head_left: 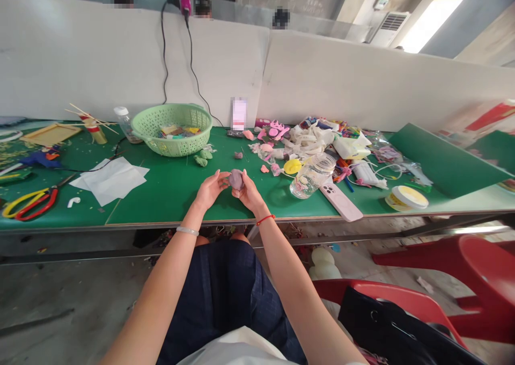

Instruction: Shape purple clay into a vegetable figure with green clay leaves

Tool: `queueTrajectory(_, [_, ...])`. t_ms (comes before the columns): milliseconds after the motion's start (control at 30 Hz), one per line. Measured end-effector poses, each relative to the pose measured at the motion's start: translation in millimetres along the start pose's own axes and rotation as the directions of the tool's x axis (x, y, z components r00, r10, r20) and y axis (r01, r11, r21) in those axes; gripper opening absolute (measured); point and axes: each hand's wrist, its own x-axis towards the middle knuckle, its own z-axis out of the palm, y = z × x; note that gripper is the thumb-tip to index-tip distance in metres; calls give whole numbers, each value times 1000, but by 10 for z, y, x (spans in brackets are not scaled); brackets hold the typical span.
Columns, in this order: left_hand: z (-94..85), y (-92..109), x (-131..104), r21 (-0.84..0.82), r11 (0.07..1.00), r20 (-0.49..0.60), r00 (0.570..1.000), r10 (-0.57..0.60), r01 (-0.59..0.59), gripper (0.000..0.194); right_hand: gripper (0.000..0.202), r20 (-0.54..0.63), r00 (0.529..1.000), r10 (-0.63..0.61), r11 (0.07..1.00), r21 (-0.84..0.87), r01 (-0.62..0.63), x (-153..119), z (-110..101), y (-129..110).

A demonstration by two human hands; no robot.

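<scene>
A rounded lump of greyish-purple modelling clay (236,179) is held just above the green table, near its front edge. My right hand (249,194) is closed around its right side and underside, thumb up along the edge. On the other side, my left hand (212,190) has its fingers loosely bent and apart, the tips close to the lump's left edge; whether they touch it I cannot tell. A small purple piece (238,155) lies on the table beyond my hands. Greenish clay lumps (203,157) rest to its left, and a pink bit (264,168) to its right.
A green basket (172,145) holds small packets. White paper sheets (115,180) and red-yellow scissors (38,201) lie left. A glass jar (308,180), pink phone (341,201) and round tub (406,198) stand or lie right, before a cluttered pile (316,137). A lit phone (238,114) leans against the partition.
</scene>
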Motion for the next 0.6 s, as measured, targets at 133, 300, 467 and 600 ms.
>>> queueTrajectory(133, [21, 15, -23, 52, 999, 28, 1000, 4, -6, 24, 46, -26, 999, -36, 998, 45, 37, -11, 11, -19])
queueTrajectory(300, [37, 28, -35, 68, 998, 21, 1000, 11, -12, 26, 43, -39, 999, -38, 998, 41, 39, -15, 20, -20])
queueTrajectory(467, [36, 13, -39, 115, 993, 21, 999, 38, -40, 27, 42, -53, 998, -35, 999, 38, 37, 5, 9, 0])
queueTrajectory(600, [33, -3, -40, 144, 988, 22, 998, 61, -63, 28, 42, -63, 997, -41, 998, 36, 43, 13, 2, 6])
